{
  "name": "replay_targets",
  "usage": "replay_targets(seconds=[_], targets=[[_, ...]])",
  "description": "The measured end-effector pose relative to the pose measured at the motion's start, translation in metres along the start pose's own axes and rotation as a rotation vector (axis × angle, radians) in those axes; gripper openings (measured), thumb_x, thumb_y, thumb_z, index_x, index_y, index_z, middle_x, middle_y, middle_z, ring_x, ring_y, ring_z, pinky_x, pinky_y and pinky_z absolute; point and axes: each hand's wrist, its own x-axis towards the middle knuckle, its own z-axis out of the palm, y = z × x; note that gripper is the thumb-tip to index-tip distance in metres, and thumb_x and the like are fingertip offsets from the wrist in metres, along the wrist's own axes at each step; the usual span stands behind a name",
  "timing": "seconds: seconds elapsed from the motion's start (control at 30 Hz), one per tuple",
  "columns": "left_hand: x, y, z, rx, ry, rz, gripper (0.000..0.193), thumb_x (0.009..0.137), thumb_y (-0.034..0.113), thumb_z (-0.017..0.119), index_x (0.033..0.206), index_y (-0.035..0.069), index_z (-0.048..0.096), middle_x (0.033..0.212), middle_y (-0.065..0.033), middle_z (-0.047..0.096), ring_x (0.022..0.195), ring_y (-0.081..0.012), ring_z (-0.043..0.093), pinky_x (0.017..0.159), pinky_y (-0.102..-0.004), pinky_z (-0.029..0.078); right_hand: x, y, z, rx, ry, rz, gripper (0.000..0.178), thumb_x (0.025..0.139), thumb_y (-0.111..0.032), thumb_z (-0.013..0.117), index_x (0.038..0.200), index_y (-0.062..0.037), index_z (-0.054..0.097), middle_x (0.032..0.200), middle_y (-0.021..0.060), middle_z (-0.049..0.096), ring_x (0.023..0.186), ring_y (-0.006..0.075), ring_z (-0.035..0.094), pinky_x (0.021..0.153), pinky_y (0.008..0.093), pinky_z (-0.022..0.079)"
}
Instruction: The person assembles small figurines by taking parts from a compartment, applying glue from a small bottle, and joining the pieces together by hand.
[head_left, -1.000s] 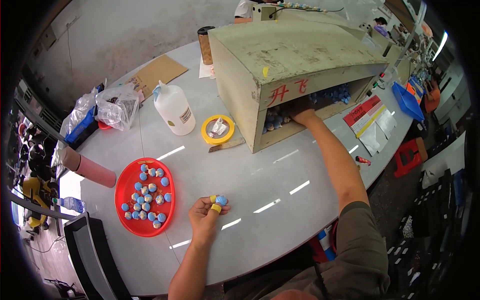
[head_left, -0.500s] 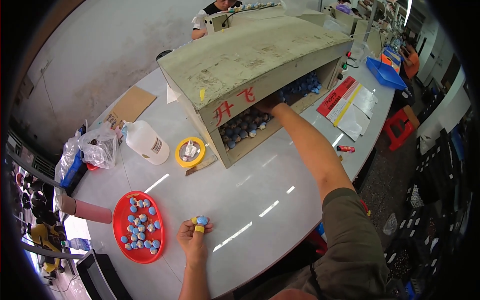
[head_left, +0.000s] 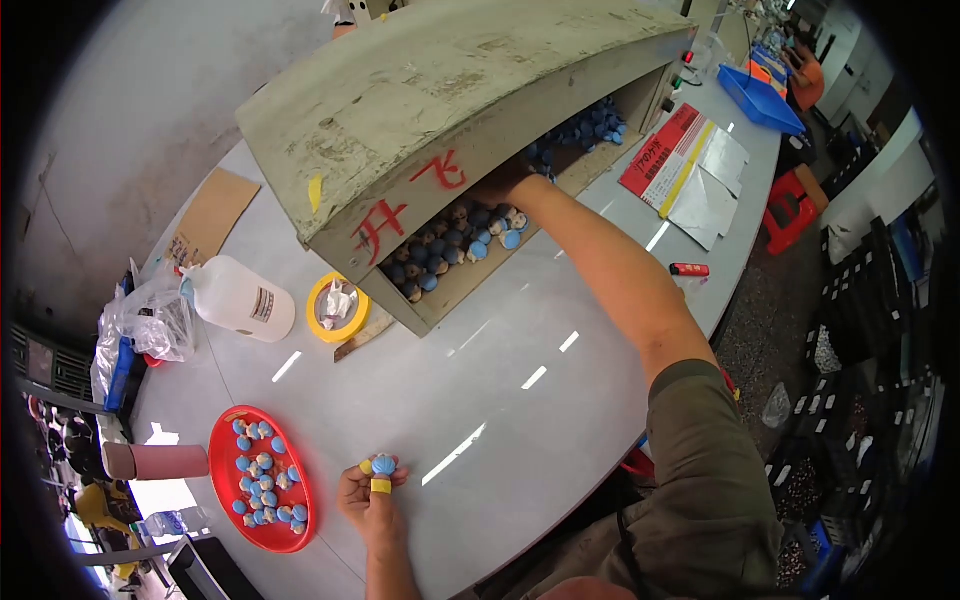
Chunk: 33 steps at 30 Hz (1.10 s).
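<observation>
My left hand point(head_left: 370, 505), with yellow tape round its thumb and a finger, pinches a small blue-capped doll head point(head_left: 383, 464) above the table, beside the red tray. My right arm reaches into the open front of a worn greenish metal box point(head_left: 400, 110). There my right hand point(head_left: 507, 184) is in shadow and its fingers are hidden. Close to it lie many blue-and-cream doll heads point(head_left: 478, 250) heaped along the box floor. Deeper along the opening is a pile of small blue pieces point(head_left: 590, 128). The red oval tray point(head_left: 222, 455) at the left holds several more blue-and-cream heads point(head_left: 262, 482).
A roll of yellow tape point(head_left: 320, 318), a white jug point(head_left: 240, 297), a pink bottle point(head_left: 165, 461) and a cardboard sheet point(head_left: 215, 215) stand or lie on the left. Right of the box are a red-and-white packet point(head_left: 668, 152), a red lighter point(head_left: 690, 269) and a blue bin point(head_left: 755, 105).
The view has shifted, so the box appears larger and farther left. My left hand still holds the doll head; my right hand remains inside the box.
</observation>
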Motion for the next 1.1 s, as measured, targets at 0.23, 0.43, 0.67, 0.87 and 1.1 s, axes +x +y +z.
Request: replay_targets(seconds=[0.23, 0.43, 0.67, 0.87, 1.1], targets=[[-0.008, 0.0, 0.004, 0.023, 0.012, -0.018, 0.012, 0.09, 0.002, 0.063, 0.099, -0.001, 0.057, 0.098, -0.0154, 0.067, 0.085, -0.023, 0.07, 0.067, -0.0364, 0.061, 0.064, 0.108, 0.086, -0.061, 0.194, 0.196, 0.062, 0.084, -0.053, 0.054, 0.133, -0.0132, 0.053, 0.137, 0.0153, 0.051, 0.129, 0.0339, 0.045, 0.108, 0.0487, 0.033], [-0.008, 0.002, 0.008, 0.059, 0.017, -0.004, 0.011, 0.09, 0.001, 0.062, 0.1, 0.002, 0.057, 0.099, -0.0131, 0.067, 0.087, -0.0241, 0.069, 0.064, -0.0342, 0.059, 0.067, 0.104, 0.107, 0.029, 0.241, 0.144, 0.064, 0.084, -0.053, 0.054, 0.134, -0.0138, 0.052, 0.139, 0.0152, 0.05, 0.131, 0.035, 0.043, 0.108, 0.0504, 0.031], [-0.003, -0.002, 0.005, 0.108, 0.011, 0.029, 0.012, 0.09, 0.005, 0.062, 0.101, 0.001, 0.058, 0.097, -0.014, 0.067, 0.078, -0.0202, 0.068, 0.067, -0.0325, 0.058, 0.033, 0.111, 0.057, 0.037, 0.219, 0.09, 0.064, 0.083, -0.054, 0.055, 0.134, -0.0146, 0.052, 0.138, 0.0154, 0.05, 0.131, 0.0369, 0.041, 0.109, 0.0553, 0.028], [-0.005, 0.001, 0.004, 0.043, -0.012, 0.04, 0.012, 0.09, 0.002, 0.062, 0.101, -0.002, 0.058, 0.098, -0.0161, 0.067, 0.087, -0.0218, 0.069, 0.071, -0.0362, 0.061, 0.034, 0.141, 0.056, -0.173, 0.351, 0.064, 0.07, 0.08, -0.061, 0.054, 0.136, -0.0197, 0.05, 0.142, 0.0145, 0.047, 0.133, 0.0376, 0.038, 0.106, 0.0636, 0.026], [-0.001, -0.004, 0.015, 0.05, -0.017, 0.031, 0.01, 0.091, 0.002, 0.06, 0.101, 0.0, 0.059, 0.096, -0.0144, 0.068, 0.075, -0.02, 0.069, 0.069, -0.0337, 0.059, 0.038, 0.2, 0.096, -0.122, 0.226, 0.176, 0.085, 0.087, -0.067, 0.044, 0.155, -0.0255, 0.014, 0.161, 0.0099, 0.013, 0.147, 0.0352, 0.014, 0.112, 0.0655, 0.014]])
